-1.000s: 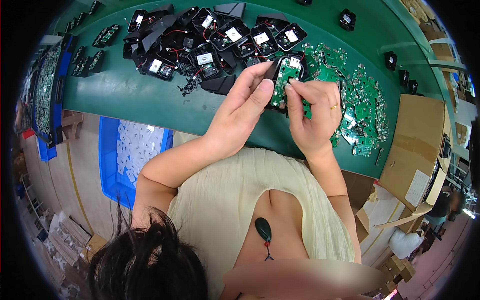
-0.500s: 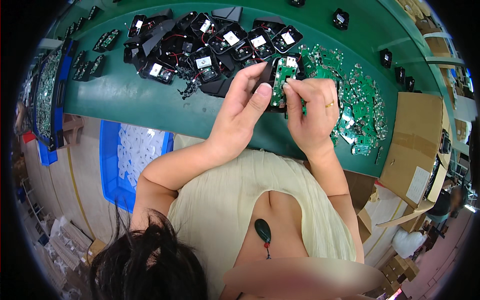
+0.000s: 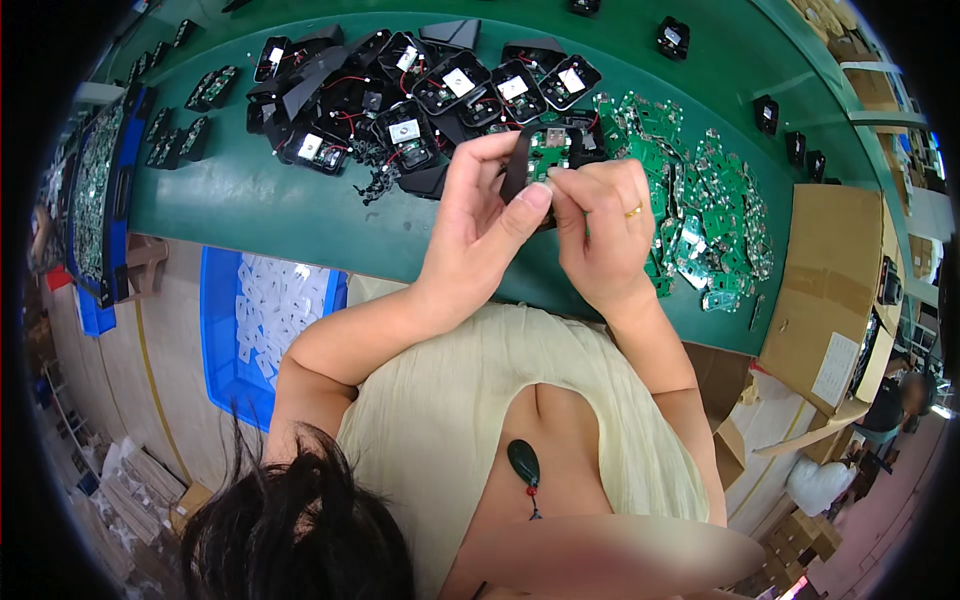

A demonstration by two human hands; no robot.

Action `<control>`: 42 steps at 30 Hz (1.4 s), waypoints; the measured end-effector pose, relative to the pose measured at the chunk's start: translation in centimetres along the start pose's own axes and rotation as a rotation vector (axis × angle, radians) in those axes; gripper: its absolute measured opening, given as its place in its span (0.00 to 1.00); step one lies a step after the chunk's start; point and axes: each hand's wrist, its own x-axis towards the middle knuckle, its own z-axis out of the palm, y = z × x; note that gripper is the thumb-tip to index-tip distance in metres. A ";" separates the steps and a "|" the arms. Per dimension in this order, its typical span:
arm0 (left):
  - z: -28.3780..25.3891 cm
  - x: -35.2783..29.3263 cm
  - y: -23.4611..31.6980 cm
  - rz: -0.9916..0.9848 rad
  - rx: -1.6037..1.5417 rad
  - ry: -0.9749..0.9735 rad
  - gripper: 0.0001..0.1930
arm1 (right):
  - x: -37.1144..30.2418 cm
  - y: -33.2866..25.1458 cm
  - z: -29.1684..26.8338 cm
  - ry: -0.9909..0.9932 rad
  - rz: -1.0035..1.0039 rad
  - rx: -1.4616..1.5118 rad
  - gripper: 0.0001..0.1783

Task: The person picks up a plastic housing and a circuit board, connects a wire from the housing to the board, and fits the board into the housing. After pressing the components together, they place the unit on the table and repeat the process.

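Above the near part of the bench, my left hand (image 3: pixel 478 215) is wrapped round a black plastic housing (image 3: pixel 517 168), its thumb along the near edge. A green circuit board (image 3: pixel 549 152) with a metal connector at its far end lies inside the housing's rim. My right hand (image 3: pixel 608 222), a ring on one finger, has its thumb and forefinger pinched together at the board's right near side. Those fingertips cover part of the board, so its near end is hidden. Just right of my right hand begins a heap of loose green circuit boards (image 3: pixel 715 205).
Black housings (image 3: pixel 452 90) with red wires pile up at the back. A cardboard box (image 3: pixel 825 290) borders the bench's right end. Left stands a blue-edged rack of boards (image 3: pixel 98 190). A blue bin (image 3: pixel 225 355) of white pieces sits below the front edge.
The board, earlier raised and in fuller view over the housing, now sits lower within its rim. The housing has tilted, and my right hand has shifted slightly left with its pinch.
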 end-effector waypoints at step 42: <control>-0.5 0.7 -2.4 -0.014 0.445 0.083 0.14 | -1.3 0.6 1.0 -0.047 0.960 1.191 0.20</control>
